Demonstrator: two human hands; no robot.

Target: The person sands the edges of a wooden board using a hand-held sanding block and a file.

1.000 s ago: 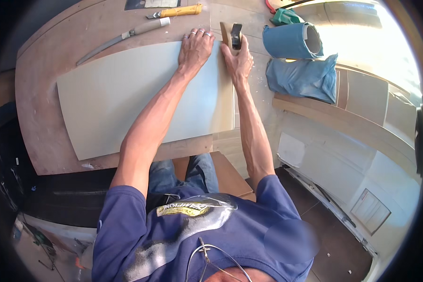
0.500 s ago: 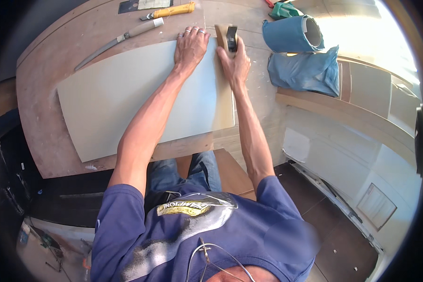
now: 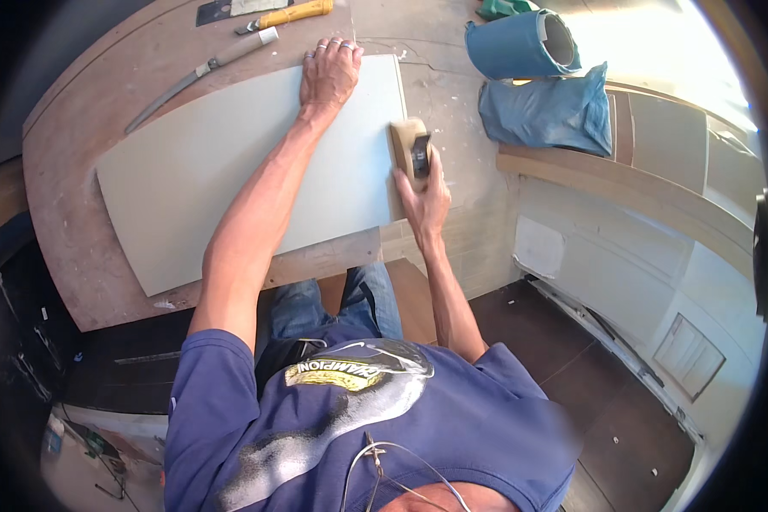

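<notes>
A pale, flat panel [image 3: 222, 175] lies on the worktable. My left hand [image 3: 328, 81] presses on its far part, the fingers bent down over the far edge and gripping it. At the panel's right edge, my right hand [image 3: 427, 203] is closed around the rear of a wooden hand plane [image 3: 405, 135] with a dark middle part. The plane rests along that edge, about midway down it. My right palm hides the plane's back end.
A saw with a pale handle [image 3: 241, 49] lies beyond the panel, near a yellow-handled cutter [image 3: 294, 14]. To the right are a blue roll [image 3: 508, 47] and a crumpled blue bag [image 3: 546, 111] beside a wooden ledge [image 3: 606, 183]. The worktable [image 3: 60, 188] extends left.
My right hand has drawn the hand plane toward me along the panel's right edge. My left hand keeps its place on the panel; the whole view has shifted slightly.
</notes>
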